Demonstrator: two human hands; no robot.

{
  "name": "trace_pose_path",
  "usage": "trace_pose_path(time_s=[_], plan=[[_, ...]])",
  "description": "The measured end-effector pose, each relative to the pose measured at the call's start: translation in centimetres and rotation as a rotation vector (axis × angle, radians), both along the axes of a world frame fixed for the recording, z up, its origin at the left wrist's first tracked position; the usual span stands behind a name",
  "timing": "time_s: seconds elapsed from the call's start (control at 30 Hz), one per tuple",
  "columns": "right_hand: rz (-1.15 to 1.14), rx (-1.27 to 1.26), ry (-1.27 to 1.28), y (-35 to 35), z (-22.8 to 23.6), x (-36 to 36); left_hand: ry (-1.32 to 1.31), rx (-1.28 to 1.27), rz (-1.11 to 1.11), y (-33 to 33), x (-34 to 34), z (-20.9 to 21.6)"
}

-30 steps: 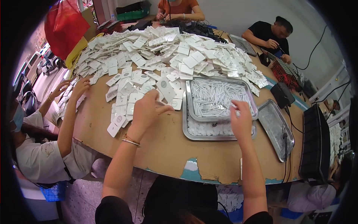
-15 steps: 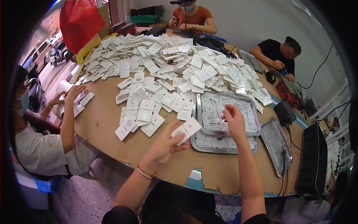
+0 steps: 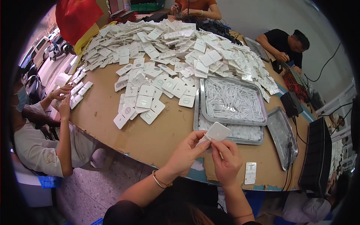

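Brown cardboard, torn along the near edge, covers the curved table [image 3: 95, 112] in this pale-walled room. At the far left, the hands [image 3: 62, 98] of a co-worker in a white top are close to a few short rows of white plastic pieces [image 3: 77, 98]. Next comes a loose spread of flat white two-part plastic plates [image 3: 144, 102], some showing a round grey mark, and behind it a broad, high heap of similar white plates [image 3: 161, 43], so by my judgement far more is left than done. Before me, just off the tabletop's near edge, I have a single flat white plastic plate [image 3: 218, 131], held up and tilted. My left hand [image 3: 183, 154] pinches it from the left between thumb and fingers; my right hand [image 3: 227, 162] pinches at its near edge, though I can't tell whether something thin is also between those fingertips. I'd guess this plate is midway through its handling. Beyond my hands, a shiny metal tray full of thin white plastic sticks [image 3: 232, 99] rests on a second metal tray holding small white bits [image 3: 242, 132], both well stocked. Right of my hand, one upright-lying white rectangular plate [image 3: 250, 173] sits apart near the table edge; I can't tell whether it is finished.
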State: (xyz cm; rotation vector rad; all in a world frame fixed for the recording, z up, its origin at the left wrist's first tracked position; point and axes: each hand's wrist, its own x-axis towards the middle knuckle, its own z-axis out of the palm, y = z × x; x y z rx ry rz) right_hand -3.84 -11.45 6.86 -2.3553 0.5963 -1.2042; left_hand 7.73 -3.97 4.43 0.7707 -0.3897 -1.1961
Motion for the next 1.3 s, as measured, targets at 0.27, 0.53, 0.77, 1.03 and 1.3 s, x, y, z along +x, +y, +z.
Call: trace_pose_path(time_s=[0.27, 0.53, 0.77, 1.03, 1.3], plan=[[-0.01, 0.011, 0.017, 0.6, 1.0, -0.2, -0.24, 0.045, 0.031, 0.9, 0.4, 1.1], [0.198, 1.197, -0.278, 0.7, 0.5, -0.7, -0.156, 0.013, 0.097, 1.1, 0.4, 1.3], [0.132, 1.039, -0.155, 1.5, -1.2, -1.4, -0.717, 0.083, 0.175, 1.9, -0.3, 0.8], [-0.24, 0.237, 0.122, -5.6, -3.0, -0.7, -0.568, 0.202, 0.051, 3.5, 1.4, -1.5], [-0.269, 0.327, 0.385, -8.3, -5.2, 1.7, -0.292, 0.12, 0.048, 3.6, 1.7, -1.5]])
